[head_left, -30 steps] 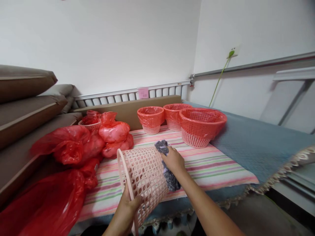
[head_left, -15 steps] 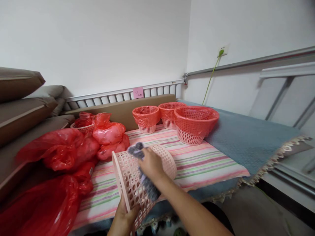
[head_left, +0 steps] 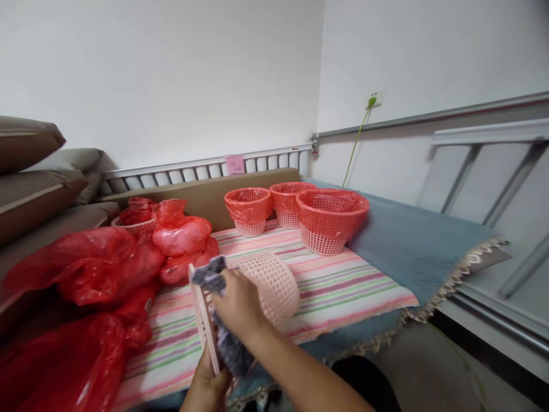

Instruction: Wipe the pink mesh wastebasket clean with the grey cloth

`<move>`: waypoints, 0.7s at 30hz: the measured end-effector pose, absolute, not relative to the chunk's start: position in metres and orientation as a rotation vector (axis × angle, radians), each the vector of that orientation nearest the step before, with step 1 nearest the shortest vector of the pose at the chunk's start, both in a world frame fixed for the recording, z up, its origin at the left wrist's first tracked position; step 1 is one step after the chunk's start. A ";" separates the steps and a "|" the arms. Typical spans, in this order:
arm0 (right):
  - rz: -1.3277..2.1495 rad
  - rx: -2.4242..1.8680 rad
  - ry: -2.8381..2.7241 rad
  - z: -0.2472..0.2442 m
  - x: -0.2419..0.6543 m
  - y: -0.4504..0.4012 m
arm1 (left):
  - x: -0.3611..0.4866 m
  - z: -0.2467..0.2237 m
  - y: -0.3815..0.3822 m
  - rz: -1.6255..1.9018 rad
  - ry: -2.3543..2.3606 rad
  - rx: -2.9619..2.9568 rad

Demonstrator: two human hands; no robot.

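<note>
A pale pink perforated plastic basket point(head_left: 274, 286) lies on its side over the near edge of the striped cloth point(head_left: 360, 286), its rim toward the left. My left hand point(head_left: 206, 380) grips that rim from below, fingers closed around it. Pressed on the basket's outer wall near the rim is a fuzzy grey cloth point(head_left: 235, 349). My right hand point(head_left: 240, 303) is closed over the cloth, which hangs out above and below the fingers. Part of the basket's side is hidden by the cloth and my right forearm.
Three baskets lined with red bags, such as the largest basket point(head_left: 323, 237), stand at the back right. Red plastic bags point(head_left: 103, 263) pile up on the left beside stacked cushions point(head_left: 38, 191). A blue cover point(head_left: 412, 234) with a fringed edge lies right.
My right hand and the grey cloth have slid left along the basket toward its rim. The view has shifted slightly, and my left hand still holds the rim.
</note>
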State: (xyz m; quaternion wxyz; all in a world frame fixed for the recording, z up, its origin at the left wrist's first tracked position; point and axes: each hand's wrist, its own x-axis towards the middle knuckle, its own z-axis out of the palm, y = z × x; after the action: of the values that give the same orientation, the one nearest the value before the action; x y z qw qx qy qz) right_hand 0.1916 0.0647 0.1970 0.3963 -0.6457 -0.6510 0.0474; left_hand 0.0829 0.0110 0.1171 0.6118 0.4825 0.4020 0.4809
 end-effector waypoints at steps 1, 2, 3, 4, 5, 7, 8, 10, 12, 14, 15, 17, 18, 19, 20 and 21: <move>0.091 -1.573 -1.682 0.200 0.177 0.061 | 0.083 0.120 0.011 1.106 0.942 1.097; 0.066 -1.533 -1.706 0.201 0.168 0.059 | 0.082 0.122 0.011 1.105 0.954 1.083; 0.050 -1.521 -1.717 0.201 0.167 0.059 | 0.082 0.124 0.011 1.107 0.956 1.076; 0.040 -1.531 -1.721 0.199 0.171 0.061 | 0.082 0.126 0.012 1.109 0.950 1.074; 0.031 -1.562 -1.719 0.196 0.182 0.065 | 0.081 0.126 0.012 1.107 0.937 1.077; 0.013 -1.698 -1.670 0.186 0.217 0.076 | 0.081 0.124 0.012 1.081 0.896 1.093; 0.003 -1.803 -1.617 0.181 0.239 0.082 | 0.081 0.121 0.012 1.065 0.877 1.101; 0.018 -2.075 -1.435 0.170 0.280 0.091 | 0.080 0.112 0.011 1.052 0.847 1.132; -0.029 -2.191 -1.341 0.161 0.309 0.095 | 0.079 0.103 0.009 1.055 0.833 1.168; -0.085 -2.210 -1.325 0.156 0.322 0.094 | 0.077 0.100 0.010 1.024 0.819 1.149; -0.102 -2.205 -1.328 0.154 0.324 0.092 | 0.077 0.102 0.011 1.010 0.809 1.109; -0.115 -2.197 -1.331 0.151 0.320 0.089 | 0.077 0.114 0.018 1.024 0.793 1.017; -0.120 -2.194 -1.333 0.150 0.317 0.087 | 0.078 0.124 0.023 1.055 0.782 0.982; -0.126 -2.186 -1.338 0.149 0.315 0.085 | 0.079 0.135 0.028 1.088 0.771 0.961; -0.130 -2.177 -1.344 0.148 0.313 0.084 | 0.081 0.147 0.033 1.108 0.747 0.956; -0.130 -2.171 -1.347 0.147 0.312 0.082 | 0.083 0.157 0.038 1.101 0.723 0.943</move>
State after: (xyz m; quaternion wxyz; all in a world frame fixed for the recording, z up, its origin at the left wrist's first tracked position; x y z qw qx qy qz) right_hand 0.3123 0.0817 0.1472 0.2878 -0.8127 -0.5043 -0.0486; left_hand 0.0828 0.0378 0.1573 0.6896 0.4217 0.3232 0.4922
